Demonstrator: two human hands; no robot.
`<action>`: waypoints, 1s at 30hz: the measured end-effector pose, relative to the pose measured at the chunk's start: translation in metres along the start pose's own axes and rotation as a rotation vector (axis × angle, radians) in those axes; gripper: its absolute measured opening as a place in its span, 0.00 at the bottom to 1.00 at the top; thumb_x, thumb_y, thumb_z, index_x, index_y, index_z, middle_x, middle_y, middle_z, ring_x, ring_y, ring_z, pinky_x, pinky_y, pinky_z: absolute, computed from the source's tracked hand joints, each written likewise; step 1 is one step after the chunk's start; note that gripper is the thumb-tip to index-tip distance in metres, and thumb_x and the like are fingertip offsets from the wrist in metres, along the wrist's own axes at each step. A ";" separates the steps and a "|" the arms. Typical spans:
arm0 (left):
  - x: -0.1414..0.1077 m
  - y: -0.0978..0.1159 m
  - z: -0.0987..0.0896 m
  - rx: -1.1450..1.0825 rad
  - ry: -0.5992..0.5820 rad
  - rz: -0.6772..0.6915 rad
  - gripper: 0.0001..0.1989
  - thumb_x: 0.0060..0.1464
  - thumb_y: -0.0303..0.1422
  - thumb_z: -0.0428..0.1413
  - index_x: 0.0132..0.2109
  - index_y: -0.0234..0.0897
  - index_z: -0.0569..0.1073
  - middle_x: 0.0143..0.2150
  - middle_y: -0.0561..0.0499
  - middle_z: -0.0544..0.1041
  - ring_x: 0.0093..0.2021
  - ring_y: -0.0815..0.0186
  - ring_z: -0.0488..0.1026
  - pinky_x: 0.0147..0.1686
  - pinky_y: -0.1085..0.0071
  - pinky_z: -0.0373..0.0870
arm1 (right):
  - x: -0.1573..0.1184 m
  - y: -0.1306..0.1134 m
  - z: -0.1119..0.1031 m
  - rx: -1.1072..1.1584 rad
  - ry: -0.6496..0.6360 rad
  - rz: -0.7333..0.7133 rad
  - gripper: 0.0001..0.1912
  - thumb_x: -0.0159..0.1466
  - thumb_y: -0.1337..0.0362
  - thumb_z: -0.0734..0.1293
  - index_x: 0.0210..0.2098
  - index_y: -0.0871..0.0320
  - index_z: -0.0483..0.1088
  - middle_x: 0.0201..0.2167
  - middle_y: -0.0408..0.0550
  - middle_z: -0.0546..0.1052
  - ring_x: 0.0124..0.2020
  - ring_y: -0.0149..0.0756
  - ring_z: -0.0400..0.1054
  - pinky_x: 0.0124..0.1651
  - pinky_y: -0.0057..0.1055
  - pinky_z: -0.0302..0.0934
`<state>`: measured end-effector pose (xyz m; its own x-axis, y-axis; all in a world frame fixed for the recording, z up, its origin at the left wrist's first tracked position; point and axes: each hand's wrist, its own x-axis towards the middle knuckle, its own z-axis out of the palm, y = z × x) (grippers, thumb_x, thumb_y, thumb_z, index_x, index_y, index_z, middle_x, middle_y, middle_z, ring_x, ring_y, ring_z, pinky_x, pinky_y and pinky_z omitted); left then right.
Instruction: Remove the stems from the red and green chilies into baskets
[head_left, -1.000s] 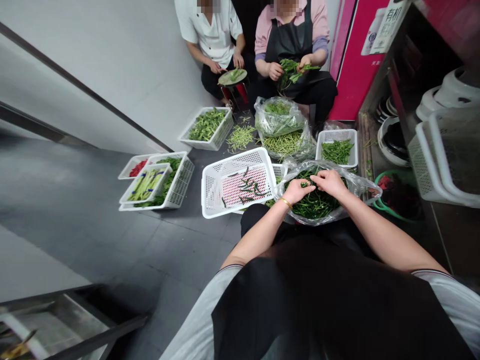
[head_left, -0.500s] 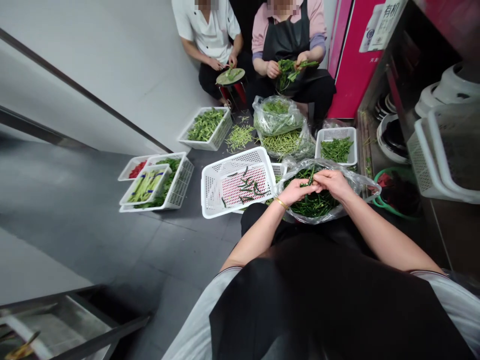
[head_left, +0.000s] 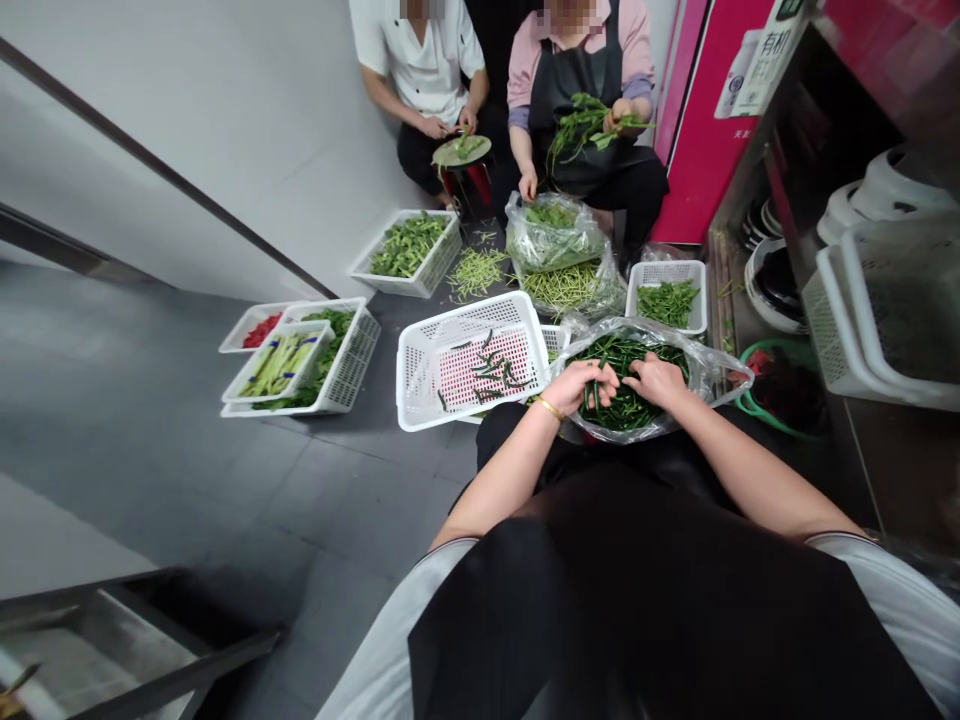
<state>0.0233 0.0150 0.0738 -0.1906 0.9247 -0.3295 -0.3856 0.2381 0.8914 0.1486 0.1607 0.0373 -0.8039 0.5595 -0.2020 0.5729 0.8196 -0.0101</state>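
Dark green chili peppers point(head_left: 626, 408) fill a clear plastic bag point(head_left: 701, 372) in front of my lap. My left hand point(head_left: 583, 386), with a gold bracelet at its wrist, is closed around several peppers above the bag's left side. At the right, my right hand point(head_left: 658, 380) reaches down into the pile, thumb and fingers curled in on the peppers; its fingertips are partly hidden among them. A white perforated basket point(head_left: 420, 370) stands left of the bag, with some loose green chilies point(head_left: 496, 368) on its bottom.
Two people sit opposite; one holds leafy greens point(head_left: 585, 125), the other works at a round stool point(head_left: 461, 152). Baskets of greens point(head_left: 409, 245) and a bag of cut green stems point(head_left: 562, 285) lie between us. A green basin point(head_left: 787, 425) and a shelf with white baskets point(head_left: 892, 310) flank my right.
My hands, earlier together over the bag at one pepper, have parted. The right hand has gone down into the pile. The person opposite has lowered one hand to the plastic bag.
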 end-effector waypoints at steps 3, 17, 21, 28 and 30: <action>0.007 -0.002 -0.006 -0.083 0.129 -0.004 0.06 0.48 0.29 0.60 0.31 0.31 0.72 0.16 0.60 0.60 0.13 0.78 0.56 0.14 0.79 0.45 | 0.008 0.001 0.000 -0.022 -0.024 -0.045 0.20 0.70 0.57 0.56 0.45 0.58 0.76 0.47 0.57 0.74 0.44 0.42 0.73 0.42 0.32 0.62; 0.016 -0.016 -0.008 -0.263 0.213 -0.010 0.18 0.44 0.37 0.68 0.38 0.31 0.72 0.18 0.60 0.62 0.14 0.78 0.57 0.13 0.82 0.46 | 0.005 -0.001 0.000 -0.012 -0.127 -0.070 0.17 0.68 0.56 0.61 0.46 0.59 0.76 0.48 0.57 0.74 0.45 0.43 0.73 0.41 0.32 0.63; 0.019 -0.023 -0.011 -0.186 0.308 -0.094 0.19 0.42 0.35 0.69 0.28 0.33 0.65 0.18 0.61 0.60 0.13 0.81 0.52 0.13 0.81 0.41 | 0.005 0.002 -0.006 0.058 -0.067 -0.138 0.15 0.68 0.57 0.61 0.41 0.58 0.76 0.44 0.54 0.75 0.44 0.40 0.72 0.42 0.30 0.61; 0.038 -0.021 0.026 -0.253 0.355 0.171 0.19 0.42 0.36 0.69 0.30 0.34 0.67 0.18 0.62 0.57 0.16 0.81 0.52 0.15 0.80 0.43 | -0.017 0.005 -0.026 0.407 0.109 -0.244 0.15 0.68 0.57 0.61 0.32 0.59 0.72 0.33 0.51 0.76 0.34 0.37 0.70 0.39 0.30 0.60; 0.038 -0.016 0.031 -0.340 0.387 0.253 0.17 0.44 0.36 0.68 0.33 0.34 0.68 0.19 0.61 0.59 0.17 0.81 0.53 0.15 0.80 0.44 | -0.022 0.005 -0.028 0.706 0.155 -0.217 0.18 0.68 0.51 0.59 0.31 0.57 0.70 0.24 0.45 0.73 0.27 0.34 0.67 0.35 0.29 0.60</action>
<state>0.0501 0.0552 0.0570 -0.6063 0.7494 -0.2661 -0.5416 -0.1441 0.8282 0.1650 0.1561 0.0690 -0.8937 0.4484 0.0160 0.3234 0.6685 -0.6697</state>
